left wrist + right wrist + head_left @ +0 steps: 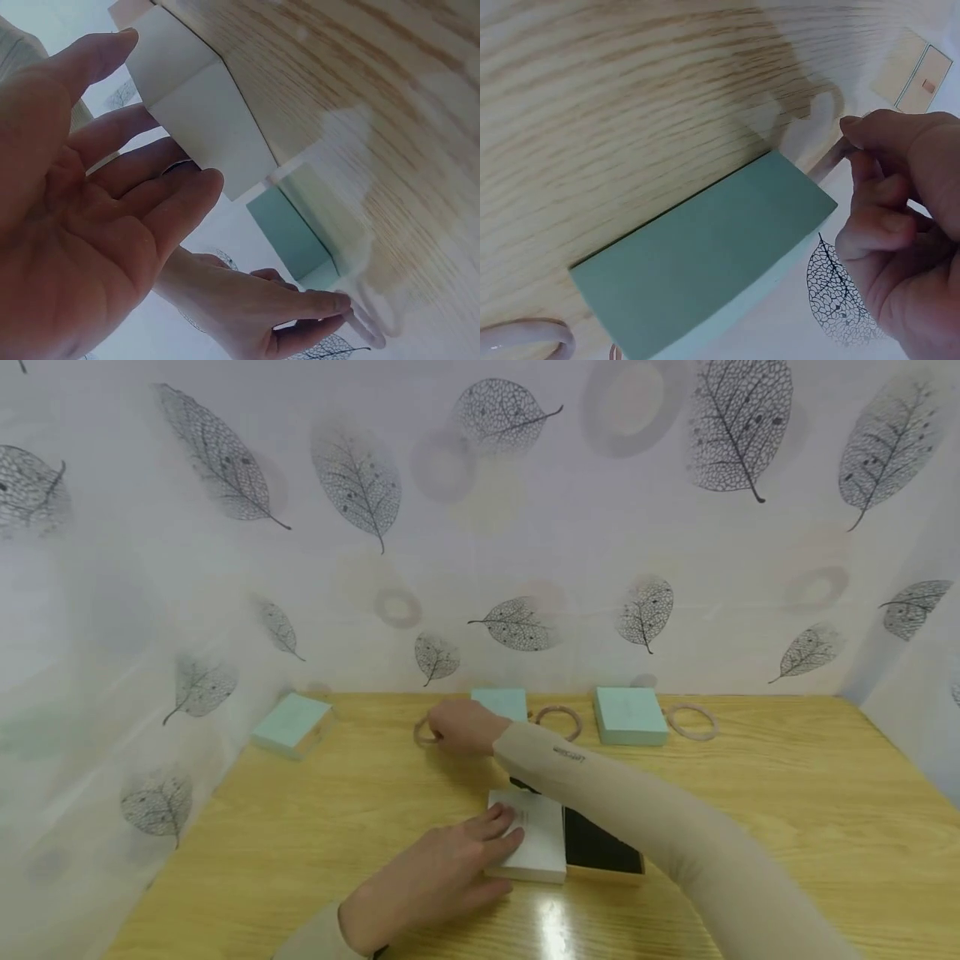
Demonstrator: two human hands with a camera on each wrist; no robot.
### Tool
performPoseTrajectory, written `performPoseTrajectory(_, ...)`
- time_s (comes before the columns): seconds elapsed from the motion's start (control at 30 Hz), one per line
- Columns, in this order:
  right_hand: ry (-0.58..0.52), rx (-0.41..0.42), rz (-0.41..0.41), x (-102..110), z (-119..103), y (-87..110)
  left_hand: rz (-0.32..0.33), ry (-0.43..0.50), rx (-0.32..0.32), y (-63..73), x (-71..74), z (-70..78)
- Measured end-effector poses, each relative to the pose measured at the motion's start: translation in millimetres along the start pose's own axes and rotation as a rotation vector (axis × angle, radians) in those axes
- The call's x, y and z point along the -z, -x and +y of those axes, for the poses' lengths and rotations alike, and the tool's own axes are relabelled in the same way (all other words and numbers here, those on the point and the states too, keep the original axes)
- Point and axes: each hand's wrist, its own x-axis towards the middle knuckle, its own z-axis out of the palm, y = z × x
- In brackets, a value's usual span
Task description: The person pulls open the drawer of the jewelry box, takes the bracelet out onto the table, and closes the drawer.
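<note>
My right hand (467, 727) pinches a pale pinkish bangle (417, 737) between thumb and forefinger, low over the far part of the table. Close beside that hand is a mint-green box (705, 259), partly hidden by it in the head view. My left hand (442, 868) rests its fairly straight fingers on a white box lid or box (536, 839) near me. Against its right side lies an open box with a black inside (602, 845). My right forearm covers part of this open box. In the left wrist view, the fingertips touch the white box (217, 112) along its edge.
Another mint-green box (632, 718) stands at the back right, with a bangle (693, 737) beside it. A further bangle (579, 727) lies between the two back boxes. At the far left is a mint-green box (292, 720). A leaf-patterned curtain (510, 543) borders the wooden table.
</note>
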Motion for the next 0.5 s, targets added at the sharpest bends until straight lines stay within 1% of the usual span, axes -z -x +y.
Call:
performPoseTrajectory(0.2,0.056,-0.009,0.026,-4,0,-5.1,0.004,-0.003,0.005,-0.1,-1.1,0.1)
performPoseTrajectory(0.37,0.110,-0.044,0.010,-8,2,-7.5,0.017,-0.020,-0.002,-0.4,-2.3,0.4)
performPoseTrajectory(0.5,0.130,-0.058,0.000,-10,3,-9.0,0.034,-0.039,-0.007,-0.2,-2.8,0.1)
